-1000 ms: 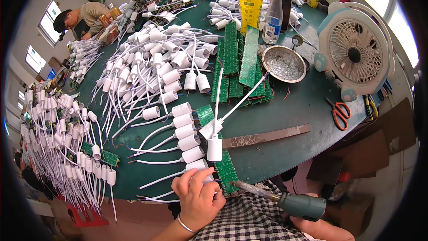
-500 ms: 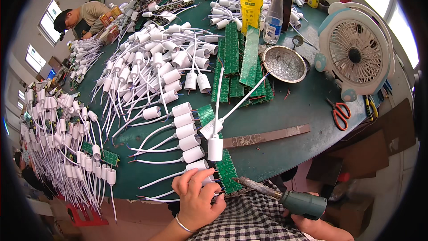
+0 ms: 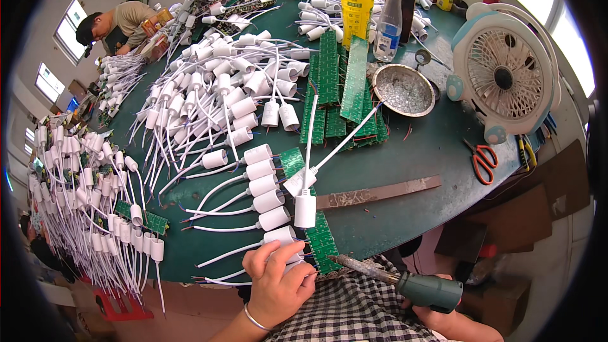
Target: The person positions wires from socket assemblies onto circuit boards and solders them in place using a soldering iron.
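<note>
My left hand (image 3: 278, 285) is at the table's near edge, thumb and forefinger pinched on a thin wire (image 3: 315, 272) beside a green circuit board strip (image 3: 322, 240). Its other fingers rest over a white cylindrical lamp socket (image 3: 280, 235) and another largely hidden under them. In my right hand (image 3: 443, 322), partly hidden behind the handle, is a soldering iron (image 3: 427, 290) with a dark green body. Its crusted tip points left, at the near end of the strip. More sockets with white cables lie in a row along the strip. Two loose sockets (image 3: 305, 209) lie across its middle.
Large heaps of white sockets (image 3: 221, 82) cover the left and back. Stacked green boards (image 3: 326, 76), a yellow bottle (image 3: 357, 9), a clear bottle (image 3: 387, 25) and a metal bowl (image 3: 405, 92) stand beyond. A fan (image 3: 503, 79) and orange-handled scissors (image 3: 485, 164) are right. A co-worker (image 3: 123, 22) sits far left.
My left thumb has drawn in toward the forefinger. The soldering iron's tip has shifted very slightly left; everything else is unchanged.
</note>
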### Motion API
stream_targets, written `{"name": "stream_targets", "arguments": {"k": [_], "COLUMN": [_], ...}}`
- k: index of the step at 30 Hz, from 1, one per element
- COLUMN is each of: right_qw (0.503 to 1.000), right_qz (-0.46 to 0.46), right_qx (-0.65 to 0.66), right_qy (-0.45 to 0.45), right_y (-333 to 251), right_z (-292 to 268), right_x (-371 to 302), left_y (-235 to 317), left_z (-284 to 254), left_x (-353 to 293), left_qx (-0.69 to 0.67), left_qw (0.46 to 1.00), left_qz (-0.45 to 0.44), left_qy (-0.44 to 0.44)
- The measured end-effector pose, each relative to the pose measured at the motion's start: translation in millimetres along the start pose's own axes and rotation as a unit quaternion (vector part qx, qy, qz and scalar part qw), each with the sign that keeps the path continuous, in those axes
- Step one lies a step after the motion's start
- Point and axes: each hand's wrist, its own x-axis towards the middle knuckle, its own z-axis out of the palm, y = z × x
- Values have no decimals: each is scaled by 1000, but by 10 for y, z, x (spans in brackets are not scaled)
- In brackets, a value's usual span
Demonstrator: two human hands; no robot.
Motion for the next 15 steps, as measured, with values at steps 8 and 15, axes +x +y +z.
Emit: {"name": "stream_targets", "arguments": {"k": [8,15], "right_qw": [990,992], "right_qz": [-75,-45], "right_qx": [-90,-91], "right_qy": [-74,-77], "right_y": [-3,-89], "right_z": [-64,-29], "right_x": [92,144], "left_y": [36,26], "left_z": [17,32], "left_x": [60,62], "left_qx": [-21,-11], "left_qw": [999,999], "left_qz": [-43,-33], "left_qy": [-10,-7]}}
